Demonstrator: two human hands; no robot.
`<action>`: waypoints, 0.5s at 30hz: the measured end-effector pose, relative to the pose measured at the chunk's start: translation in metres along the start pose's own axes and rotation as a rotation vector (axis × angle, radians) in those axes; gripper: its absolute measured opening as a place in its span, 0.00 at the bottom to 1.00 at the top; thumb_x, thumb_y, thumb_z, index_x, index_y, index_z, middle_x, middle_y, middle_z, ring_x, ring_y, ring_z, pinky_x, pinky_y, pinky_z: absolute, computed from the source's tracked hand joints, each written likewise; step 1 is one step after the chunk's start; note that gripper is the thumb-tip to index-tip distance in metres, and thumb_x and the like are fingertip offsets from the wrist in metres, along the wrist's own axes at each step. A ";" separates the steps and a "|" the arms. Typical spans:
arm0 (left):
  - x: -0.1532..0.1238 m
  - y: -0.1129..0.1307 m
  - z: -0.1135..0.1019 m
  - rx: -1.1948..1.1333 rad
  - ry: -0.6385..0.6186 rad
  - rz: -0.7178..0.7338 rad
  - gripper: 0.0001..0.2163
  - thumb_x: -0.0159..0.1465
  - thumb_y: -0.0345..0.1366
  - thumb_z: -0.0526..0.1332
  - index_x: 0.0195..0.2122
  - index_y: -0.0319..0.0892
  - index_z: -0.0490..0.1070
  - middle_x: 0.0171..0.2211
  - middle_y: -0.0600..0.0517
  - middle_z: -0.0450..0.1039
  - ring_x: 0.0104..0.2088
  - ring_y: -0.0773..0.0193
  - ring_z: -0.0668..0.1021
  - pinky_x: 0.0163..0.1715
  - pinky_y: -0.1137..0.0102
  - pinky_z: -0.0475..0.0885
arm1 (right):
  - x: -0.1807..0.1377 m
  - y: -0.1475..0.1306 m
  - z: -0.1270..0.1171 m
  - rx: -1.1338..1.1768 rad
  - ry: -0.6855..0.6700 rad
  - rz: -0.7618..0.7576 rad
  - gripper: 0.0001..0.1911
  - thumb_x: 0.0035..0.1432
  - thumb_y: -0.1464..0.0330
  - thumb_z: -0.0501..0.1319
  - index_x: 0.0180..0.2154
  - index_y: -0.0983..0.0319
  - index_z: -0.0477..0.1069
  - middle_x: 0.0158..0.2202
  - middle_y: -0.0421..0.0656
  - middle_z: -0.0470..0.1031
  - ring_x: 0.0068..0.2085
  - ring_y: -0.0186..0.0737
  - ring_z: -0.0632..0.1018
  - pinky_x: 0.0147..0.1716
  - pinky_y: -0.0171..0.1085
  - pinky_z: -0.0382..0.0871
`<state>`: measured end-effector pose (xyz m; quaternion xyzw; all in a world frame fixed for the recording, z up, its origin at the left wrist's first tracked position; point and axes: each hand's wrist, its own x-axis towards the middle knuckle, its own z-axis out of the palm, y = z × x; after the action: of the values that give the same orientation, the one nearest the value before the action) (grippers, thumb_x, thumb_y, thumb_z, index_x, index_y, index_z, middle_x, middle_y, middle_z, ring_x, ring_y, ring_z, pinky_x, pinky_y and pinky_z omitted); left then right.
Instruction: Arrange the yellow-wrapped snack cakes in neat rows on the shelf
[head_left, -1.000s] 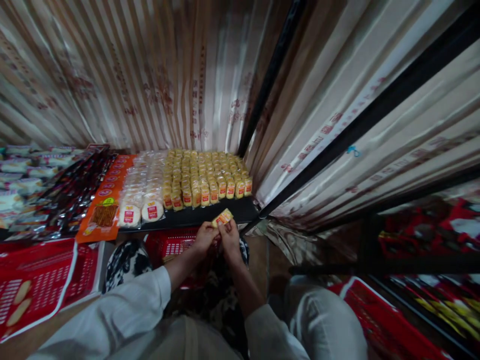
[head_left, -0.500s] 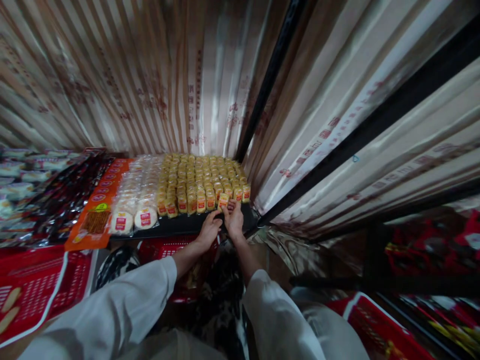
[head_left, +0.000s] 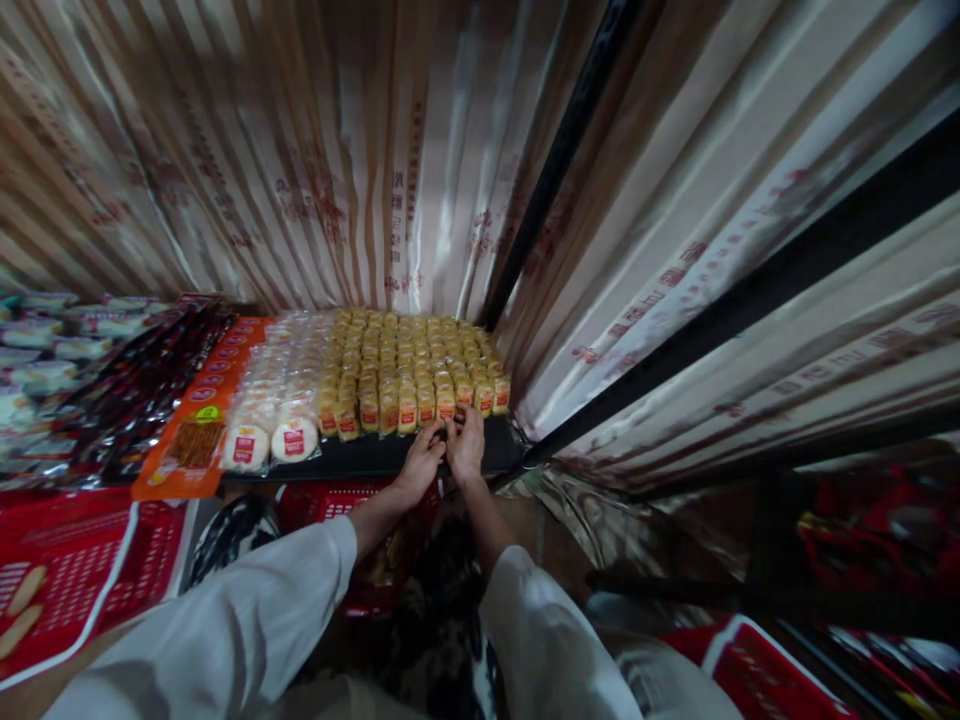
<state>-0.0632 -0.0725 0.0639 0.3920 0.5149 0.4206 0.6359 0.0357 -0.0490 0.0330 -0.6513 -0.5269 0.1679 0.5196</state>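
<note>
While up at the front row of yellow packets (head_left: pixel 406 406) on the black shelf (head_left: pixel 360 456), have left hand (head_left: pixel 421 466) and right hand (head_left: pixel 466 448) half curled, close together, but tbh can't tell if gripping anything.

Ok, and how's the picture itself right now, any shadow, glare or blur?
Head view: dim overall, with the red goods at right sunk in shadow; head view: pale sheen on the curtain folds, small glints on the clear wrappers; head view: soft detail, so print on the yellow packets can't be read, and fingertips of the right hand blend into them.
</note>
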 end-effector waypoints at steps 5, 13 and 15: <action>0.004 -0.002 -0.001 -0.008 0.000 0.010 0.19 0.55 0.24 0.56 0.48 0.43 0.70 0.55 0.48 0.65 0.51 0.59 0.70 0.30 0.79 0.71 | 0.000 0.002 0.002 -0.063 0.005 -0.056 0.09 0.58 0.67 0.53 0.40 0.61 0.68 0.41 0.47 0.68 0.42 0.41 0.70 0.44 0.41 0.67; 0.015 -0.007 -0.003 0.034 0.021 0.002 0.20 0.57 0.29 0.58 0.52 0.43 0.68 0.55 0.45 0.61 0.49 0.59 0.70 0.25 0.80 0.70 | -0.001 0.008 0.003 -0.205 0.012 -0.100 0.11 0.59 0.66 0.52 0.39 0.60 0.71 0.39 0.47 0.69 0.43 0.43 0.68 0.46 0.41 0.63; 0.018 -0.008 -0.003 0.029 0.026 -0.012 0.20 0.57 0.30 0.59 0.52 0.43 0.69 0.54 0.44 0.62 0.48 0.59 0.71 0.25 0.81 0.69 | -0.001 0.010 0.004 -0.195 -0.001 -0.088 0.12 0.60 0.66 0.51 0.40 0.60 0.71 0.38 0.46 0.69 0.41 0.42 0.69 0.44 0.40 0.64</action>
<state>-0.0627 -0.0581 0.0503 0.3927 0.5315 0.4141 0.6260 0.0373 -0.0472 0.0230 -0.6749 -0.5690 0.0935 0.4604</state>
